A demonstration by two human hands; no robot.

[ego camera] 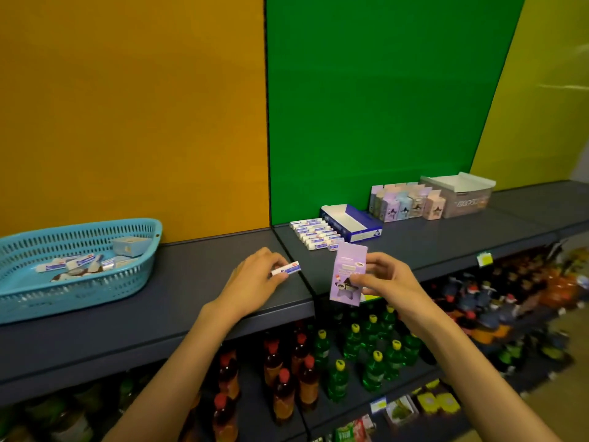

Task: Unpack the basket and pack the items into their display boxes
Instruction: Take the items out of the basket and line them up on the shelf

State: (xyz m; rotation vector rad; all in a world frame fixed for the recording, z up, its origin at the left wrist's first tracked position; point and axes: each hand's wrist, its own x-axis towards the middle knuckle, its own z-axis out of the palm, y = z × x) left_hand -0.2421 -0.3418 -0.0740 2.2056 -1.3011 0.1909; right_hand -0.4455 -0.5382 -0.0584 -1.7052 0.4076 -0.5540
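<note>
So both hands are busy right now. The left hand (255, 275), around the middle of the frame, pinches a small white eraser (287, 268) by one end, low over the dark shelf (178, 282). The right hand (385, 279), just right of centre, has fingers curled round a purple carton (347, 275), held upright above the shelf's front edge.

Progress-wise I'd call it roughly halfway. A neat row of erasers (315, 234) sits above the hands, touching the blue display box (350, 223), but that box looks empty, so none are actually packed. Further to the upper right, a cluster of pastel cartons (404, 202) stands beside a grey display box (459, 196), also outside it as far as I can tell.

Over at the left edge the blue basket (32, 301) still holds several erasers plus a pale blue carton (129, 245). So: more unloading, then all the boxing.
</note>
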